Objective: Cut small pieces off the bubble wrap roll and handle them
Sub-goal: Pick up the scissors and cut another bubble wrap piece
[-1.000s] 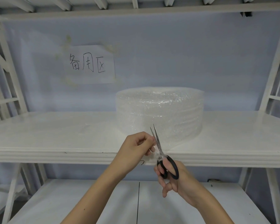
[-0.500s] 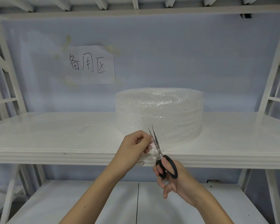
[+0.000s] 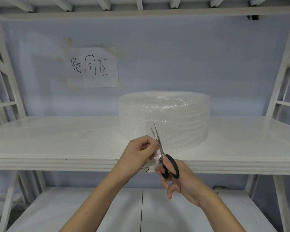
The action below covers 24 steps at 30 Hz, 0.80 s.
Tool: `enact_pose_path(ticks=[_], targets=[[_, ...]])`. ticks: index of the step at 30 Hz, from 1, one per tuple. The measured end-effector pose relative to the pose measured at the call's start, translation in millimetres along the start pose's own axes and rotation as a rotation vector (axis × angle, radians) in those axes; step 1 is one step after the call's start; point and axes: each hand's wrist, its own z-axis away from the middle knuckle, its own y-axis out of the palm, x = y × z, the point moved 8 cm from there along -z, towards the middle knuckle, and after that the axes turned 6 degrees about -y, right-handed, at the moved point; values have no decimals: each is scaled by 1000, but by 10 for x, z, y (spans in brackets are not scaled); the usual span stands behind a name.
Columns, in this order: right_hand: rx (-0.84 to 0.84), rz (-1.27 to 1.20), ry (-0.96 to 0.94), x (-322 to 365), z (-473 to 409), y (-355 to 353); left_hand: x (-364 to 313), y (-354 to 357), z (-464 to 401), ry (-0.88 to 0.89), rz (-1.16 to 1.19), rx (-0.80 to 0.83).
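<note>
A wide roll of clear bubble wrap [image 3: 164, 118] stands on the white middle shelf [image 3: 57, 141], right of centre. In front of the roll, my left hand [image 3: 137, 154] pinches a small clear strip of bubble wrap [image 3: 158, 154] between its fingertips. My right hand [image 3: 176, 180] grips black-handled scissors [image 3: 167, 164] by the loops. Their blades point up, slightly apart, with the strip lying between them close to the pivot.
A paper sign [image 3: 92, 67] with handwritten characters is taped to the pale blue back wall. White frame posts [image 3: 285, 67] rise at both sides. A lower white shelf [image 3: 107, 211] lies beneath my forearms, and an upper shelf is overhead.
Both hands have stayed in front of the roll. The strip now sits deeper between the blades, and the scissors have shifted slightly left and lower.
</note>
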Motion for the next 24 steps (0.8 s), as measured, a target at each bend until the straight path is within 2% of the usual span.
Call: enact_pose_path(ticks=[10, 19, 24], targets=[[-2, 31, -48, 159, -60, -14, 15, 69, 0, 35, 7, 90], [17, 57, -90, 286, -139, -2, 3, 88, 19, 53, 13, 115], [-30, 89, -75, 347, -182, -11, -42, 62, 38, 56, 11, 113]])
